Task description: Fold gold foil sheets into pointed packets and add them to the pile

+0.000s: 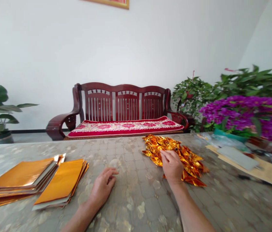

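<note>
Patterned table (128,193) bore glittering foil heap (192,162)

Fingers of the right hand (173,166) were at the heap; whether its grip had closed on a piece could not be told. The left hand (103,183), grip half-open and bare, was between heap and gold sheets (62,180).

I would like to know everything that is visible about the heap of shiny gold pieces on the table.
The heap consists of many small orange-gold pieces with pointed ends; they look like folded metallic paper. They lie jumbled and overlapping in a low, uneven spread on the patterned table, reaching toward its far edge. The right hand is over the heap's near left side and hides part of it; whether the fingers grip a piece cannot be told.
</note>
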`<state>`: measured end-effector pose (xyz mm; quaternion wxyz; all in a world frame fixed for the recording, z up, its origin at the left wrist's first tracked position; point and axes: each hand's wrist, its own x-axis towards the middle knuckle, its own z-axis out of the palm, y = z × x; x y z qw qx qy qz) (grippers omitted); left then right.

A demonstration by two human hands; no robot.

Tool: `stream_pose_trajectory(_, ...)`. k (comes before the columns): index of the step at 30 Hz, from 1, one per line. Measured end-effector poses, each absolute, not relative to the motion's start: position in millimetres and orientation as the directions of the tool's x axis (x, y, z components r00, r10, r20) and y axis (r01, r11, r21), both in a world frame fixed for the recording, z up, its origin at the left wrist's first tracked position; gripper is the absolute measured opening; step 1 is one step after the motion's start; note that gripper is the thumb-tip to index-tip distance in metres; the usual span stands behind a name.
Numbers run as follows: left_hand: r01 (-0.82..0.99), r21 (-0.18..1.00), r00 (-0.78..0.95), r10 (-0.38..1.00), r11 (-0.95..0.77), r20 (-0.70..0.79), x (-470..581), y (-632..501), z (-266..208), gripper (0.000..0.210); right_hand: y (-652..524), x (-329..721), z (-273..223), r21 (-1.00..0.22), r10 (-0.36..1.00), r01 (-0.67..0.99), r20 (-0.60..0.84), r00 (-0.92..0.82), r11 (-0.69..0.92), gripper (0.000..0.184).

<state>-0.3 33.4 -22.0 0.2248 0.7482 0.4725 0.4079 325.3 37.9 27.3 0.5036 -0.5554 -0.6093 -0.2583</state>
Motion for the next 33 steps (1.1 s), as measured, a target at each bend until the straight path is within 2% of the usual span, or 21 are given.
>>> stream_pose_trajectory(5, 0.551, 0.686, 0.254, 0.879, -0.474, 0.404, -0.5, 35.1, -24.1, 0.023, 35.6, 376.1, 30.2, -0.330, 0.277, 0.943, 0.911, 0.307, 0.040, 0.028)
stream_pose_trajectory(9, 0.561, 0.669, 0.281, 0.873, -0.487, 0.399, -1.0, 35.6, -23.7, 0.022, 30.6, 410.7, 24.6, -0.396, 0.217, 0.911, 0.885, 0.411, -0.111, 0.029)
stream_pose_trajectory(14, 0.562, 0.677, 0.295, 0.880, -0.474, 0.371, -2.0, 35.6, -24.6, 0.022, 24.7, 428.9, 19.9, -0.355, 0.235, 0.903, 0.881, 0.410, -0.243, 0.029)
stream_pose_trajectory(20, 0.564, 0.677, 0.304, 0.881, -0.473, 0.363, -0.7, 33.7, -20.9, 0.021, 21.8, 429.6, 16.9, -0.300, 0.365, 0.877, 0.822, 0.437, -0.375, 0.029)
stream_pose_trajectory(24, 0.560, 0.669, 0.301, 0.872, -0.489, 0.385, 0.4, 32.0, -18.3, 0.020, 21.7, 427.9, 14.7, -0.286, 0.371, 0.878, 0.823, 0.430, -0.383, 0.030)
stream_pose_trajectory(29, 0.540, 0.649, 0.247, 0.838, -0.536, 0.487, 0.1, 27.7, -16.6, 0.021, 21.6, 421.9, 22.1, -0.308, 0.224, 0.888, 0.891, 0.395, -0.341, 0.031)
stream_pose_trajectory(33, 0.561, 0.637, 0.153, 0.822, -0.529, 0.548, -1.5, 24.1, -3.3, 0.019, 24.9, 402.6, 32.7, -0.237, 0.209, 0.946, 0.936, 0.284, -0.223, 0.030)
